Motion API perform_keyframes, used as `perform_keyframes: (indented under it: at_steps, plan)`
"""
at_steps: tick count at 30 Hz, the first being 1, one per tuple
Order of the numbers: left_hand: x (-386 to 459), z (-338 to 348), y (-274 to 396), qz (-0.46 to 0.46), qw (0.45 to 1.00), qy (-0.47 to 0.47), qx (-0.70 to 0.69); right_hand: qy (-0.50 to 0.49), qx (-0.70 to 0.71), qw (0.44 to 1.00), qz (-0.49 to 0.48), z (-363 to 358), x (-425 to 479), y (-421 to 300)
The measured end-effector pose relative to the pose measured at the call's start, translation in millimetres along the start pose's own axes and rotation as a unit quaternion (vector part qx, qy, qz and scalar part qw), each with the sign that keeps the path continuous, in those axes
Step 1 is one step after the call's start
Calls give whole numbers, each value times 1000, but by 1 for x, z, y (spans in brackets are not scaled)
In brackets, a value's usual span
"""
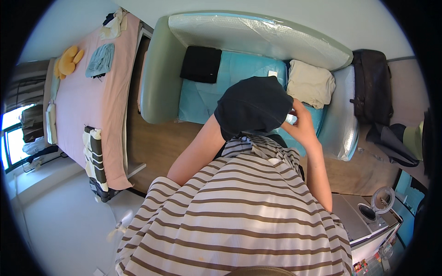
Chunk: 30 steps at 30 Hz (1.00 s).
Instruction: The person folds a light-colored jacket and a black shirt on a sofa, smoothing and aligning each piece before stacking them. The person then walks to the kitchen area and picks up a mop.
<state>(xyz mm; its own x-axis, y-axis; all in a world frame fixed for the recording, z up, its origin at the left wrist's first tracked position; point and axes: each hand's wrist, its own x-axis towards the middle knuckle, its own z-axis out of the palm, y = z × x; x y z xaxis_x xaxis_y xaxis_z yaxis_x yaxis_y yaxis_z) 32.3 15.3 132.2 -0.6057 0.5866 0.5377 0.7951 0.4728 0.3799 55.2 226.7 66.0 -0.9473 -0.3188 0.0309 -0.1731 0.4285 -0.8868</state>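
Observation:
A dark navy cloth garment [255, 103] is bunched up in front of my striped shirt, above a sofa seat wrapped in blue plastic [200, 100]. My left forearm [198, 150] runs up into the garment, which hides the hand, so its grip does not show. At the garment's right edge, my right hand [302, 124] has its fingers and thumb on the fabric. Folded black clothing [201, 64] lies at the seat's left end. Toward the right end, a cream garment [309, 84] rests in a loose fold.
A green sofa arm [160, 72] stands to the left, beside a pink-covered bed [114, 89] bearing folded clothes [101, 60] and an orange plush toy [69, 62]. Right of the sofa is a black bag [373, 86]. A round mirror [383, 200] stands on the lower-right cabinet [352, 210].

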Motion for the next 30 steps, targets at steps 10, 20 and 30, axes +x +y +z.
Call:
perform_keyframes:
  at_steps: [10, 20, 30]
  plan:
    - [-17, 10, -1, -86, 995, -54, -13, 201, 82, 972, 94, -40, 7, 9]
    - [-42, 75, -3, -282, 798, 38, -532, 0, -90, 991, -101, 33, 9, -62]
    - [-72, 91, -5, -328, 867, -8, -376, 87, 197, 973, 82, -7, 11, -47]
